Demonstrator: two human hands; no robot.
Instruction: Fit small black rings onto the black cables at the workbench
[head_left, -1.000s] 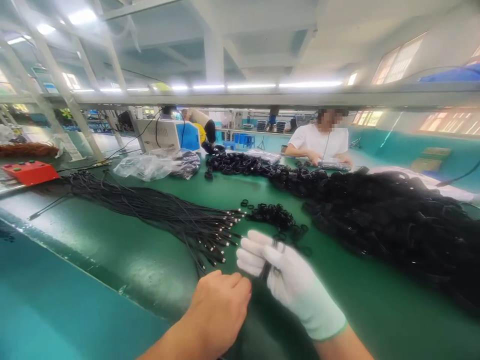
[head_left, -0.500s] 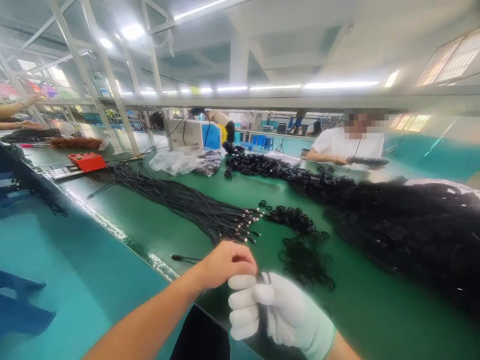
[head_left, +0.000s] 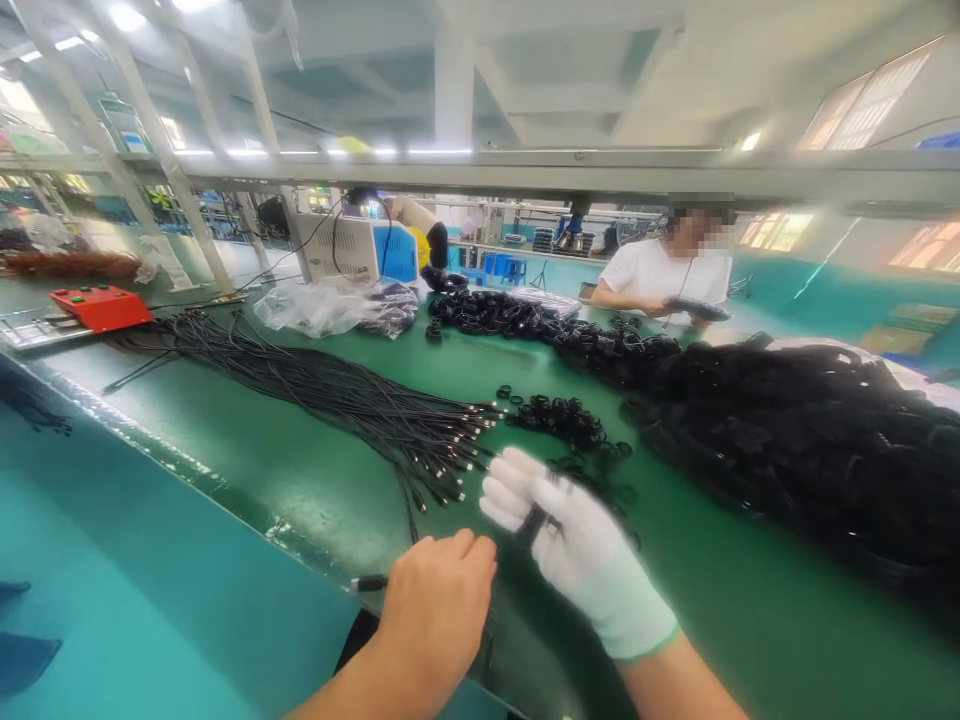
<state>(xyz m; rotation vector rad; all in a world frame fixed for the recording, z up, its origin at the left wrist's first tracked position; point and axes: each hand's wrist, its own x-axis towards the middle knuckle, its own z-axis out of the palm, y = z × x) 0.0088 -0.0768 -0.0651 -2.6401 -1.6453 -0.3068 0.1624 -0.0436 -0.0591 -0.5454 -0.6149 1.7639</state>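
White-gloved right hand (head_left: 576,545) pinched black cord (head_left: 533,524); left hand (head_left: 442,585), grip hidden, moved off to eight o'clock, so they worked apart

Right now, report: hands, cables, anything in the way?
Right hand gripping dark strands; left hand curled, contents hidden. Black cables spread ahead. Possible obstruction: black rings beyond right hand.

On the table (head_left: 465,362), cables (head_left: 322,385) lie left of the rings (head_left: 562,422), the coil heap (head_left: 780,430) further right
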